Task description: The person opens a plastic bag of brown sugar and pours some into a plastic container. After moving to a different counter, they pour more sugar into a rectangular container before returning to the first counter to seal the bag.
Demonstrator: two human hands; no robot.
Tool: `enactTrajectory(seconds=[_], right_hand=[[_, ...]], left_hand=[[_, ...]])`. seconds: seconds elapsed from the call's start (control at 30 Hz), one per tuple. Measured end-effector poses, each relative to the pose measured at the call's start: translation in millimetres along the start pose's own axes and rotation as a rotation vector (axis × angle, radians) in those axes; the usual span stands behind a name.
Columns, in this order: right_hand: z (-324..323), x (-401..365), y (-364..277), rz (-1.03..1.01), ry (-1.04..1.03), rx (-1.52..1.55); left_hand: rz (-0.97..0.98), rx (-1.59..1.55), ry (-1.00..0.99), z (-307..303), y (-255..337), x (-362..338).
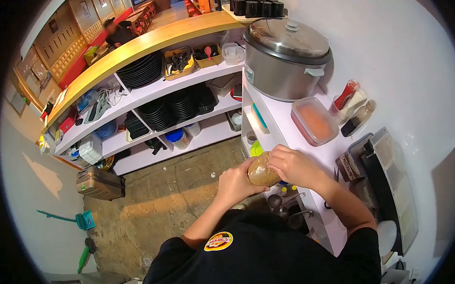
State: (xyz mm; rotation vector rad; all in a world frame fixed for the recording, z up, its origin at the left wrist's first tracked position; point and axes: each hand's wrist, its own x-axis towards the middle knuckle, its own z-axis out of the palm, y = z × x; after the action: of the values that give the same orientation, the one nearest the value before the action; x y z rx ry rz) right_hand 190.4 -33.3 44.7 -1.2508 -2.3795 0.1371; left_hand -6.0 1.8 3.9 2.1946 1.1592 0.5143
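Both of my hands grip a small clear bag of brown food [262, 172] in front of my chest, at the edge of the white counter [287, 130]. My left hand [235, 184] cups the bag from below and the left. My right hand [291, 164] closes over its top and right side. My black shirt fills the bottom of the view.
A large steel rice cooker [284, 57] stands on the counter, with a lidded tub of orange food [314, 121] and sauce bottles [354, 107] beside it. Shelves of black plates and bowls [171, 106] run to the left. A grey case [99, 184] lies on the floor. A person sits far off at top left.
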Motion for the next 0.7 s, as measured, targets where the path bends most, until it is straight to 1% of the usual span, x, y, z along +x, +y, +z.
enactTrajectory(seconds=[0.1,0.17,0.3,0.37,0.5,0.6,0.7], right_hand=[[-4,0,-8,-0.009,-0.064,-0.139],[0,-3,-6,-0.004,-0.068,-0.155],[13,-9,-1,0.011,-0.067,-0.185],[14,-10,0,0.067,-0.033,-0.155],[17,-9,-1,0.174,0.02,-0.101],[22,-8,-2,0.231,0.111,-0.037],[23,-7,3,0.25,0.122,0.028]], left_hand=[[0.002,0.012,-0.012,-1,2,2],[-0.019,0.011,-0.051,0,4,2],[-0.009,0.022,-0.064,6,3,3],[-0.03,0.022,-0.083,8,4,4],[0.004,0.009,-0.052,11,4,6],[0.01,0.019,-0.061,12,3,8],[0.005,0.033,-0.077,15,-1,8]])
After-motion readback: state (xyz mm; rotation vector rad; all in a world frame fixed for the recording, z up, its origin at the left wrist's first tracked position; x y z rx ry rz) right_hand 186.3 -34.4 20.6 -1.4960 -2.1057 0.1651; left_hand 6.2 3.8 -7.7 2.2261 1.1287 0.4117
